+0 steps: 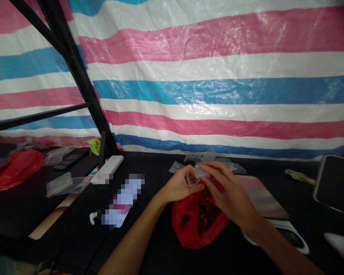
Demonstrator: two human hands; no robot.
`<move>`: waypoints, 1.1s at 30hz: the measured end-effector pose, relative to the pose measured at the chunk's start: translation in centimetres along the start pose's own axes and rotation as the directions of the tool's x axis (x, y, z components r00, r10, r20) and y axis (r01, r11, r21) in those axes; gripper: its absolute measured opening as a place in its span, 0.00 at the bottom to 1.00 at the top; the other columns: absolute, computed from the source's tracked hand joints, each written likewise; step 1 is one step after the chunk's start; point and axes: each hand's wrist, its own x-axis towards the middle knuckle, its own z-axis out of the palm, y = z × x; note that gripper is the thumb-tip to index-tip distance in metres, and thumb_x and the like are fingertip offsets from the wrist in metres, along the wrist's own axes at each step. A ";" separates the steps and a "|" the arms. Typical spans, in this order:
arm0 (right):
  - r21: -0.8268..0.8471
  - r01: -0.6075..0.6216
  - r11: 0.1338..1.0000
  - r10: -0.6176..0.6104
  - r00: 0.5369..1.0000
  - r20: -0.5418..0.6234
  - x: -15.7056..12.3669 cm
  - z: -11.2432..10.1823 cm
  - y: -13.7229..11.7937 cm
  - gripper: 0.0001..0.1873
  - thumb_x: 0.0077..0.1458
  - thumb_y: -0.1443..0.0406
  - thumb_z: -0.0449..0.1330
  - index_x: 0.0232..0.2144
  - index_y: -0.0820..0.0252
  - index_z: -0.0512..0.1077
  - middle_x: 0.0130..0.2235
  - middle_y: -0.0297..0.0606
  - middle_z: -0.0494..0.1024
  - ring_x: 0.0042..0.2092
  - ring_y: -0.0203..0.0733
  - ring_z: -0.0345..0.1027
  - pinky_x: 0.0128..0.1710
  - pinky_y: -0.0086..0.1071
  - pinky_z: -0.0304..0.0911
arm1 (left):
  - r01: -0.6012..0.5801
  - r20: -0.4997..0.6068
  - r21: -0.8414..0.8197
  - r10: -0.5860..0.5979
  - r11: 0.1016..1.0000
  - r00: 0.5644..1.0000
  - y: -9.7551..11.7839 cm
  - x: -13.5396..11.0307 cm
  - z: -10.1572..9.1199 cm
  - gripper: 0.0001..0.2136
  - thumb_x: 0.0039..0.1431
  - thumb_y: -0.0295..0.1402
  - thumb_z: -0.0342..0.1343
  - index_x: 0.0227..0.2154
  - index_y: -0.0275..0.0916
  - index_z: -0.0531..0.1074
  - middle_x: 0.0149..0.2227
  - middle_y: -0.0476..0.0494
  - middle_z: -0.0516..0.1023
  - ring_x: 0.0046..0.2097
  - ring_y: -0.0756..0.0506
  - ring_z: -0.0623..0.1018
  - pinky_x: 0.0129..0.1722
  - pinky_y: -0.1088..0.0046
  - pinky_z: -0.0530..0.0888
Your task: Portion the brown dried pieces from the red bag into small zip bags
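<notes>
Above a crumpled red plastic bag (183, 227) of dark reddish-brown pieces (208, 212), the left hand (177, 187) grips a small clear plastic packet (193, 177) at the bag's mouth, while the right hand (229, 193) pinches its upper edge between curled fingers.
</notes>
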 end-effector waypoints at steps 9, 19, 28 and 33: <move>-0.014 0.049 0.999 -0.037 0.895 0.445 0.6 -2.1 -1.3 0.12 0.60 0.62 0.65 0.47 0.49 0.74 0.46 0.37 0.79 0.48 0.52 0.73 0.51 0.49 0.66 | -0.146 -0.340 0.313 0.255 0.938 0.905 1.4 0.1 -2.1 0.12 0.55 0.25 0.58 0.38 0.41 0.61 0.32 0.54 0.63 0.32 0.52 0.65 0.33 0.76 0.64; -0.010 -0.073 0.997 0.073 0.995 0.068 1.3 -2.1 0.6 0.07 0.68 0.62 0.55 0.40 0.54 0.73 0.40 0.37 0.79 0.43 0.47 0.73 0.46 0.41 0.64 | -0.321 0.172 0.712 0.288 0.625 0.942 5.0 -1.3 -0.4 0.16 0.50 0.15 0.52 0.36 0.41 0.74 0.38 0.48 0.77 0.42 0.45 0.73 0.44 0.67 0.65; -0.074 -0.101 0.992 0.103 0.994 0.024 1.1 -1.6 1.6 0.11 0.70 0.61 0.52 0.40 0.56 0.74 0.40 0.39 0.81 0.43 0.48 0.73 0.46 0.41 0.63 | -0.339 0.307 0.833 0.144 0.437 0.941 5.5 -1.7 0.4 0.15 0.56 0.17 0.54 0.38 0.43 0.77 0.40 0.47 0.78 0.48 0.42 0.72 0.49 0.62 0.61; -0.089 -0.095 0.991 0.096 0.995 0.011 1.1 -1.5 1.6 0.11 0.70 0.62 0.52 0.39 0.56 0.74 0.40 0.40 0.81 0.44 0.48 0.74 0.46 0.41 0.64 | -0.294 0.258 0.846 0.141 0.445 0.956 5.4 -1.9 1.3 0.14 0.57 0.17 0.52 0.44 0.39 0.70 0.43 0.43 0.77 0.49 0.41 0.71 0.48 0.62 0.61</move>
